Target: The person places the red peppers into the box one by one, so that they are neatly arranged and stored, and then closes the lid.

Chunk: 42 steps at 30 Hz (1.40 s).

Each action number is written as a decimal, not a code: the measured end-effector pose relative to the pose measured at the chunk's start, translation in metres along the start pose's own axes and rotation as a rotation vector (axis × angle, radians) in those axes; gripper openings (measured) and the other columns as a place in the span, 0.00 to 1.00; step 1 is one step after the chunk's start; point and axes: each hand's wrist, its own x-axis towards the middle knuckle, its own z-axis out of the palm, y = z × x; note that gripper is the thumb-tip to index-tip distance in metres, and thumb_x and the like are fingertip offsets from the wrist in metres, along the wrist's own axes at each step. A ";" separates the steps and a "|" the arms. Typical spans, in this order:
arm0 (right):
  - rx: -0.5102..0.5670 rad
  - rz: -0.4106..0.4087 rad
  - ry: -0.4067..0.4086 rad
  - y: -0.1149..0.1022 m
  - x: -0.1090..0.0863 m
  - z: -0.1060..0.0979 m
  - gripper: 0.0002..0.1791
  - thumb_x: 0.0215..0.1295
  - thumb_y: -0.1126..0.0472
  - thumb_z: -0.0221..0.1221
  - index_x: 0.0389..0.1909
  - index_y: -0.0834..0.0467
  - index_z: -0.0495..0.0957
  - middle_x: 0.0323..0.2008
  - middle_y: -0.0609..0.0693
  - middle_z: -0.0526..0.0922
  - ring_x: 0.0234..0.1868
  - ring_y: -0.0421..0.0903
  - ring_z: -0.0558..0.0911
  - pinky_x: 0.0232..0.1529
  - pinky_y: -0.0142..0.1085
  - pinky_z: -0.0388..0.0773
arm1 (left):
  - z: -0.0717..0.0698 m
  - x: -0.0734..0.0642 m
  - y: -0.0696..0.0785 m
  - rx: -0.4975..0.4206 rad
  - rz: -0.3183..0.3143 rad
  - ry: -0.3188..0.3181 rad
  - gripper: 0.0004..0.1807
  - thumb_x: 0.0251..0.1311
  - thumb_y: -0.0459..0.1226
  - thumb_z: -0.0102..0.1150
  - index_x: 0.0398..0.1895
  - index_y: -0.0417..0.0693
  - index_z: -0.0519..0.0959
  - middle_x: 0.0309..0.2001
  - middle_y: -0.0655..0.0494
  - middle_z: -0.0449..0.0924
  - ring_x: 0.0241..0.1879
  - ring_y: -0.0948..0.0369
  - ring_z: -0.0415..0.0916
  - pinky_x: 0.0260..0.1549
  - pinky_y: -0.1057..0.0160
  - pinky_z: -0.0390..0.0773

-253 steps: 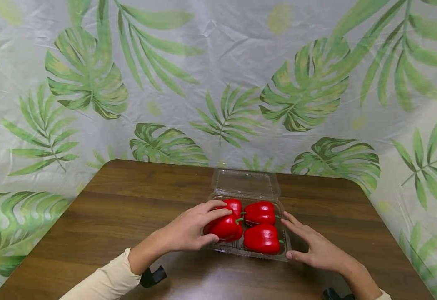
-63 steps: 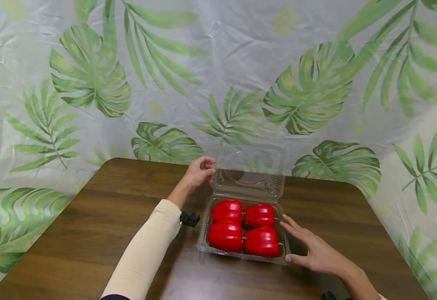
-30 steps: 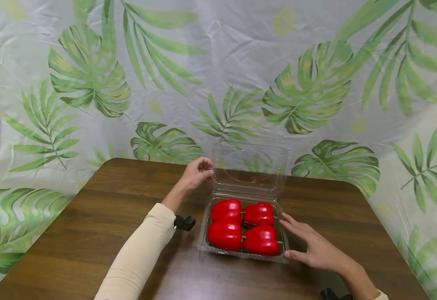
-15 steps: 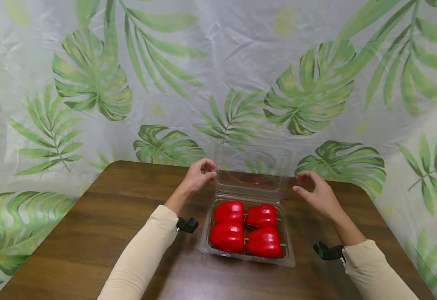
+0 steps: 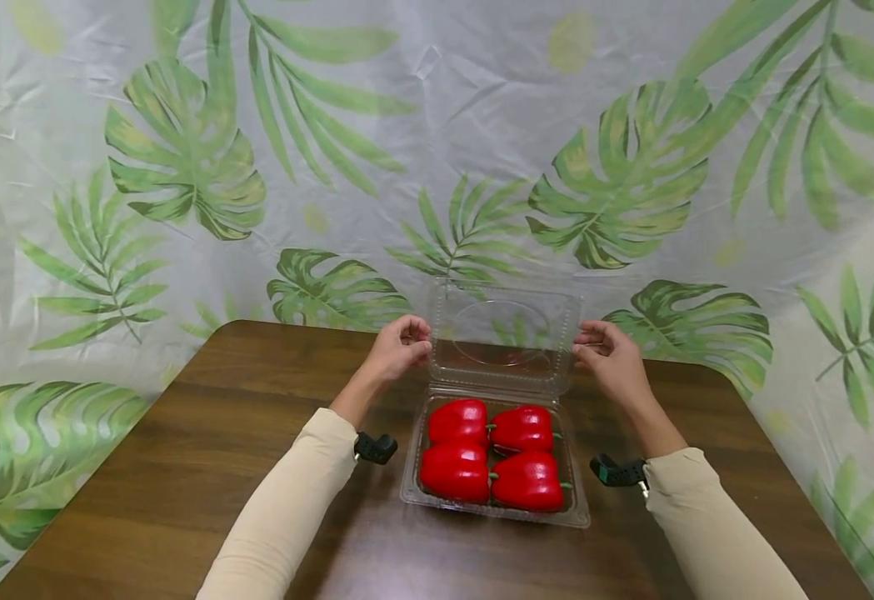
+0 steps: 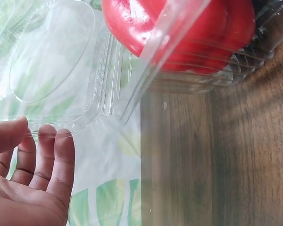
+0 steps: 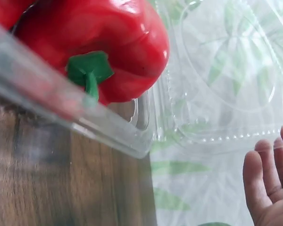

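Observation:
Several glossy red bell peppers (image 5: 454, 472) with green stems lie in two rows in the base of a clear plastic clamshell container (image 5: 573, 515). Its transparent lid (image 5: 504, 367) stands raised at the back, still hinged to the base. At the lid's left edge my left hand (image 5: 394, 350) pinches the rim between thumb and fingers, as the left wrist view shows with the lid (image 6: 52, 70) beside the thumb. My right hand (image 5: 616, 362) holds the opposite edge, its thumb and fingertips meeting the rim in the right wrist view. One pepper's green stem (image 7: 90, 75) shows close up there.
The container stands on a dark brown wooden table (image 5: 182, 467), near its back edge. A pale curtain with green leaf prints (image 5: 466, 125) hangs right behind. Both wrists carry black cameras (image 5: 616, 472) above cream sleeves.
My left hand has gone from a pepper to the lid, and the lid has risen from lying back. My right hand has left the container's right side and come up to the lid's right edge.

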 end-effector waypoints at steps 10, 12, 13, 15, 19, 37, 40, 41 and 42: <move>0.005 -0.005 0.030 0.005 0.005 0.006 0.16 0.69 0.70 0.56 0.55 0.71 0.71 0.37 0.42 0.77 0.35 0.27 0.79 0.38 0.29 0.84 | 0.001 0.000 0.001 -0.009 0.008 0.010 0.12 0.62 0.24 0.56 0.48 0.32 0.73 0.32 0.57 0.72 0.33 0.54 0.77 0.38 0.51 0.82; 0.020 -0.004 0.030 0.005 0.005 0.006 0.16 0.69 0.69 0.56 0.55 0.71 0.70 0.37 0.41 0.76 0.35 0.28 0.79 0.38 0.30 0.85 | 0.000 0.000 0.003 0.008 -0.004 0.013 0.13 0.63 0.25 0.56 0.50 0.33 0.73 0.34 0.57 0.73 0.34 0.55 0.77 0.39 0.50 0.83; 0.027 0.000 0.029 0.005 0.004 0.006 0.16 0.69 0.69 0.56 0.55 0.71 0.70 0.37 0.41 0.76 0.36 0.28 0.80 0.39 0.31 0.85 | 0.000 0.001 0.005 0.014 -0.017 0.013 0.13 0.64 0.27 0.56 0.51 0.33 0.73 0.35 0.56 0.73 0.34 0.56 0.77 0.39 0.52 0.83; 0.044 0.006 0.028 0.005 0.003 0.006 0.16 0.70 0.68 0.56 0.55 0.71 0.69 0.37 0.40 0.76 0.36 0.29 0.80 0.39 0.31 0.85 | -0.001 0.001 0.010 0.032 -0.068 0.013 0.16 0.68 0.32 0.54 0.55 0.35 0.72 0.39 0.53 0.75 0.34 0.58 0.76 0.39 0.55 0.82; 0.055 0.018 0.029 0.001 -0.001 0.006 0.16 0.70 0.67 0.57 0.54 0.69 0.69 0.36 0.37 0.76 0.37 0.29 0.80 0.39 0.30 0.84 | -0.005 0.005 0.030 0.051 -0.204 -0.012 0.26 0.75 0.49 0.44 0.62 0.38 0.68 0.53 0.42 0.77 0.36 0.56 0.77 0.36 0.61 0.80; -0.276 0.079 0.066 -0.028 -0.023 0.002 0.12 0.70 0.57 0.59 0.48 0.61 0.77 0.45 0.59 0.82 0.45 0.48 0.83 0.38 0.30 0.77 | -0.022 0.002 0.077 0.058 -0.484 -0.228 0.53 0.63 0.74 0.24 0.64 0.36 0.70 0.66 0.35 0.71 0.65 0.36 0.71 0.65 0.42 0.72; -0.131 0.172 -0.015 -0.032 -0.025 -0.004 0.23 0.73 0.47 0.54 0.54 0.62 0.75 0.43 0.48 0.83 0.42 0.36 0.82 0.40 0.29 0.80 | -0.023 -0.001 0.077 0.053 -0.475 -0.248 0.53 0.64 0.73 0.26 0.65 0.36 0.69 0.66 0.35 0.71 0.65 0.35 0.70 0.66 0.41 0.70; -0.078 0.208 -0.044 -0.034 -0.026 -0.007 0.27 0.73 0.42 0.51 0.56 0.62 0.74 0.42 0.44 0.83 0.41 0.33 0.82 0.41 0.28 0.81 | -0.024 -0.001 0.076 0.054 -0.468 -0.256 0.52 0.64 0.73 0.26 0.65 0.35 0.69 0.66 0.35 0.71 0.65 0.35 0.70 0.66 0.41 0.70; -0.022 0.248 -0.073 -0.036 -0.026 -0.010 0.31 0.73 0.38 0.48 0.57 0.61 0.73 0.41 0.40 0.82 0.41 0.32 0.83 0.41 0.29 0.81 | -0.025 -0.002 0.076 0.053 -0.462 -0.266 0.52 0.64 0.73 0.27 0.66 0.35 0.69 0.66 0.35 0.71 0.65 0.35 0.70 0.66 0.41 0.70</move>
